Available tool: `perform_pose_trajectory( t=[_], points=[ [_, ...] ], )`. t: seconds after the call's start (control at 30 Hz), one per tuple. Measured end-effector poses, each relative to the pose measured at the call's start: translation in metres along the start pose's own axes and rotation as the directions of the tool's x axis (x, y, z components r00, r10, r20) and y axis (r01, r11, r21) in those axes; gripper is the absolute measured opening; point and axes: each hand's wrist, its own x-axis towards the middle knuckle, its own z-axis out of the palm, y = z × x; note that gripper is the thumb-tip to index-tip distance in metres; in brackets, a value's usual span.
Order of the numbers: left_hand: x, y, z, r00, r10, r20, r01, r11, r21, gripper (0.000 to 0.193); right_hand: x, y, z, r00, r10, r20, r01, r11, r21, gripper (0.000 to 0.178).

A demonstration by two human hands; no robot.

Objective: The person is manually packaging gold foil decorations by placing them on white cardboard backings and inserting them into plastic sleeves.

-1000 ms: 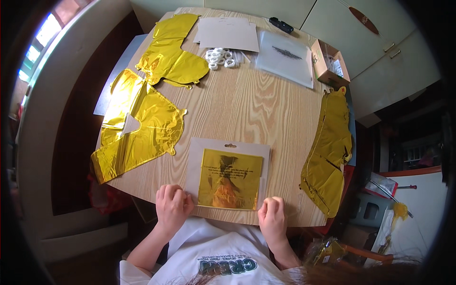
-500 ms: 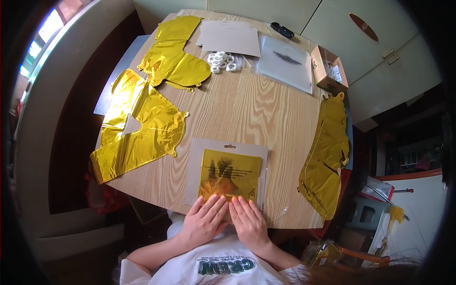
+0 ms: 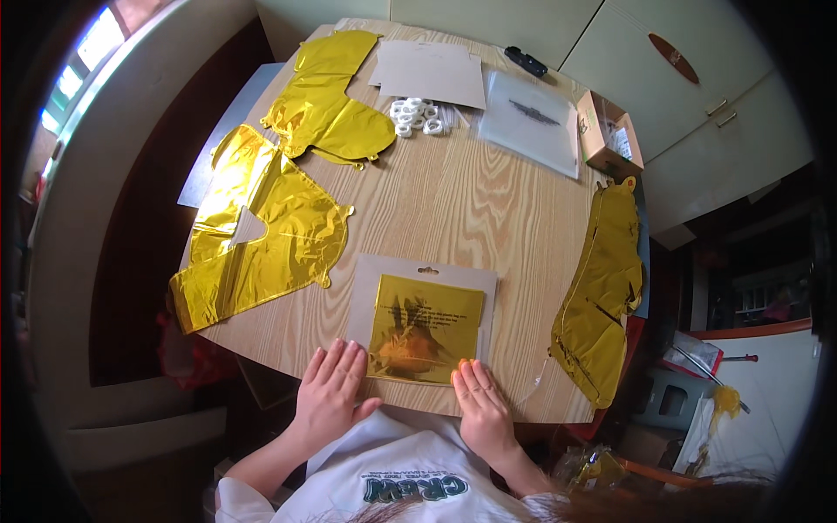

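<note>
A folded gold foil balloon [image 3: 427, 322] lies flat as a square over a pale card with a hanging hole [image 3: 490, 283]. Small dark print shows across the gold square, apparently through a clear plastic bag around both. My left hand [image 3: 331, 383] rests flat, fingers together and thumb spread, at the lower left corner of the card. It holds nothing. With fingers stretched out, my right hand [image 3: 482, 408] touches the lower right corner of the gold square.
Flattened gold balloons [image 3: 270, 235] lie on the left, and another [image 3: 602, 296] along the right edge. At the back are grey cards [image 3: 432, 71], white ribbon rolls [image 3: 417, 116], clear plastic bags [image 3: 532, 122], a cardboard box [image 3: 609, 135] and a black object [image 3: 525, 61].
My hands have moved apart from the middle of the gold square's lower edge. The left slid outward to the left, off the gold square; the right moved to its lower right corner.
</note>
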Motion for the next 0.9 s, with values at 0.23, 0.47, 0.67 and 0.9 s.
perform_pose_trajectory(
  t=[0.23, 0.47, 0.67, 0.9],
  points=[
    [0.035, -0.03, -0.009, 0.917, -0.359, 0.174, 0.252, 0.181, -0.951, 0.068, 0.011, 0.026, -0.015, 0.924, 0.381, 0.032, -0.312, 0.703, 0.639, 0.04],
    [0.082, -0.05, -0.012, 0.881, -0.296, 0.369, 0.379, -0.024, -0.925, 0.055, 0.009, 0.044, -0.007, 0.892, 0.438, 0.112, -0.314, 0.422, 0.851, 0.044],
    [0.1, -0.053, 0.01, 0.982, -0.174, 0.066, 0.026, -0.218, -0.976, 0.02, 0.037, 0.051, -0.02, 0.789, 0.597, 0.145, -0.251, 0.097, 0.963, 0.041],
    [0.11, -0.045, -0.019, 0.945, 0.045, -0.322, -0.317, -0.102, -0.943, 0.025, 0.068, 0.057, -0.047, 0.919, 0.256, -0.299, 0.119, 0.544, 0.831, 0.066]
  ],
)
